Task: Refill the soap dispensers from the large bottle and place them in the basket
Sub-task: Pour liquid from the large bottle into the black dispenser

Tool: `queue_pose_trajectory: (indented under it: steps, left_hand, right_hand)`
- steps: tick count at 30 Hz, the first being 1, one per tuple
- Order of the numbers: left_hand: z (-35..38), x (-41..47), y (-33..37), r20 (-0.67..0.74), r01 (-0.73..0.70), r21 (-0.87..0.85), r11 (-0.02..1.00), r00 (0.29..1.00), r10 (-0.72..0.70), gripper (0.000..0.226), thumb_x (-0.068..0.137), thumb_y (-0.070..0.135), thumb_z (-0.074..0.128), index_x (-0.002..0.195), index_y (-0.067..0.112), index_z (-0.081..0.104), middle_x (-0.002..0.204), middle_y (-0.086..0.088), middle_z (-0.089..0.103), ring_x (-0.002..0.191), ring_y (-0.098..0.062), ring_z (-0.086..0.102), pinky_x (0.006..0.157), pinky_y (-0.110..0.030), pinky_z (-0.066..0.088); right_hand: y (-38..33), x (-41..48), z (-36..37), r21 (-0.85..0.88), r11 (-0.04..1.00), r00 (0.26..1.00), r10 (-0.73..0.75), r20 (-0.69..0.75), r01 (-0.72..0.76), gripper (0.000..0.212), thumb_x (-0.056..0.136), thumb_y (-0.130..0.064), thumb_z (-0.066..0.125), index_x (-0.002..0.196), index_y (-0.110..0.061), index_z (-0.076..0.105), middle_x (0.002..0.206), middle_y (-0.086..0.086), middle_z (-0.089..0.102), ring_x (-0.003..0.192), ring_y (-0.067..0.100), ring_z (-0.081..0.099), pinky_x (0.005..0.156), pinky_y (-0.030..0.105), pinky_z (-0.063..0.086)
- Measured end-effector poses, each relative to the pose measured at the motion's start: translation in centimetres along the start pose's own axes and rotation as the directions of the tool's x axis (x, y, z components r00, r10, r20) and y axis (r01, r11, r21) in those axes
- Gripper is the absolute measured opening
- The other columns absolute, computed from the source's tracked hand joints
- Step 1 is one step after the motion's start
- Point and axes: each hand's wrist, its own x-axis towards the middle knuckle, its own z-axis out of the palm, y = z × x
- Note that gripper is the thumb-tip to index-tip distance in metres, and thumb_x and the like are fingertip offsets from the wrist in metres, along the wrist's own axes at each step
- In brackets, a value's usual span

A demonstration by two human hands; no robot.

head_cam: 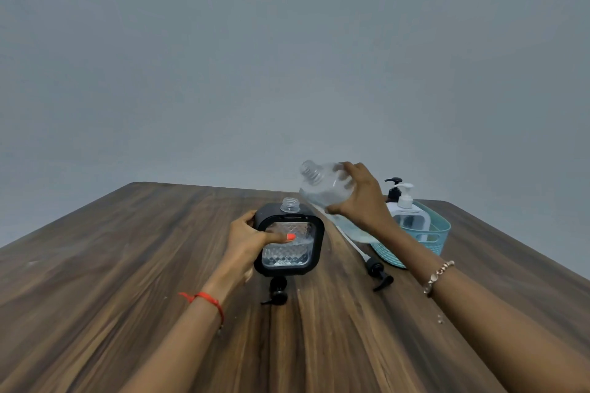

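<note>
I see my left hand (252, 241) clamped round the uncapped black soap dispenser (287, 254); my right hand (362, 201) grips the tilted large bottle (322, 188) just above it, with the teal basket (444, 224) to its right

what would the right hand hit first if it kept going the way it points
Nothing close, it seems: the right hand, gripping the large bottle, aims up-left, above the black dispenser; depth unclear.

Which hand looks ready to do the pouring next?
The right hand: it grips the large bottle, tilted, its open neck close above the black dispenser. The left hand is busy steadying that dispenser on the table.
</note>
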Motion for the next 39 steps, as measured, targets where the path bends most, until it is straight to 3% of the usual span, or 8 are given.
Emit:
queue_pose_trajectory:
  steps: [6,19,23,26,29,32,35,39]
  left_hand:
    - [-0.9,0.5,0.4,-0.021,-0.009,0.004,1.000,1.000,0.009,0.056,0.045,-0.011,0.084,0.093,0.008,0.064,0.086,-0.008,0.072,0.072,-0.018,0.070,0.051,-0.023,0.054]
    - [-1.7,1.1,0.6,-0.044,-0.005,-0.001,1.000,0.999,0.005,0.054,0.044,-0.011,0.084,0.087,0.013,0.063,0.083,-0.005,0.072,0.061,-0.012,0.071,0.048,-0.022,0.053]
    - [-1.8,1.0,0.8,-0.047,-0.008,0.000,1.000,0.999,0.008,0.052,0.044,-0.011,0.084,0.087,0.012,0.064,0.081,-0.005,0.072,0.062,-0.012,0.070,0.048,-0.022,0.054]
    - [-1.9,0.9,1.1,-0.046,-0.006,0.000,1.000,0.999,0.006,0.052,0.043,-0.010,0.084,0.086,0.012,0.064,0.081,-0.004,0.072,0.062,-0.012,0.071,0.047,-0.022,0.053]
    - [-2.3,0.9,1.3,-0.058,-0.003,0.002,1.000,0.998,0.003,0.052,0.045,-0.011,0.084,0.088,0.012,0.064,0.085,-0.007,0.072,0.066,-0.016,0.070,0.047,-0.022,0.053]
    - [-2.9,0.9,1.4,-0.070,0.000,0.007,1.000,0.998,0.001,0.056,0.046,-0.011,0.083,0.094,0.009,0.063,0.088,-0.007,0.071,0.071,-0.018,0.070,0.047,-0.023,0.054]
    - [-3.5,0.9,1.5,-0.086,-0.015,0.009,1.000,0.996,0.016,0.055,0.046,-0.011,0.083,0.093,0.010,0.064,0.087,-0.007,0.071,0.066,-0.015,0.070,0.047,-0.023,0.054]
    - [-3.9,0.8,1.5,-0.106,-0.029,0.008,1.000,0.994,0.030,0.054,0.046,-0.012,0.083,0.091,0.011,0.065,0.088,-0.007,0.071,0.072,-0.018,0.069,0.049,-0.023,0.055]
  right_hand:
    - [2.0,-0.3,0.0,0.402,0.858,0.945,0.319,0.073,-0.321,0.067,0.046,-0.004,0.088,0.100,-0.025,0.056,0.092,0.000,0.063,0.077,0.011,0.060,0.056,0.018,0.052]
    - [5.3,-1.7,2.0,0.720,0.501,0.876,0.318,0.364,-0.481,0.068,0.046,0.008,0.077,0.109,-0.011,0.057,0.109,0.016,0.064,0.105,0.033,0.061,0.088,0.047,0.051]
    - [5.9,-1.5,1.6,0.694,0.526,0.865,0.207,0.457,-0.492,0.075,0.058,0.011,0.075,0.123,-0.015,0.049,0.120,0.013,0.060,0.111,0.027,0.059,0.090,0.038,0.052]
    - [5.5,-1.6,1.4,0.576,0.661,0.864,0.245,0.440,-0.481,0.113,0.062,0.005,0.080,0.146,-0.022,0.009,0.146,0.011,0.036,0.126,0.021,0.045,0.103,0.039,0.041]
    - [3.5,-2.5,1.3,0.388,0.893,0.973,0.213,0.085,-0.229,0.111,0.064,-0.022,0.083,0.145,-0.031,0.008,0.150,-0.003,0.017,0.132,0.006,0.026,0.109,0.029,0.030]
    - [1.8,-3.9,1.6,0.063,0.965,0.946,-0.236,-0.224,0.255,0.054,0.071,-0.005,0.069,0.119,-0.013,0.046,0.124,0.007,0.042,0.121,0.018,0.041,0.103,0.033,0.037]
    - [0.4,-5.8,2.2,-0.127,0.841,0.851,-0.516,0.100,0.526,0.026,0.066,0.014,0.058,0.085,-0.004,0.062,0.089,0.011,0.059,0.088,0.021,0.056,0.075,0.033,0.047]
    - [0.2,-7.4,4.3,-0.132,0.732,0.646,-0.483,0.591,0.668,0.041,0.075,0.012,0.049,0.110,-0.004,0.062,0.102,0.015,0.062,0.089,0.029,0.061,0.067,0.039,0.051]
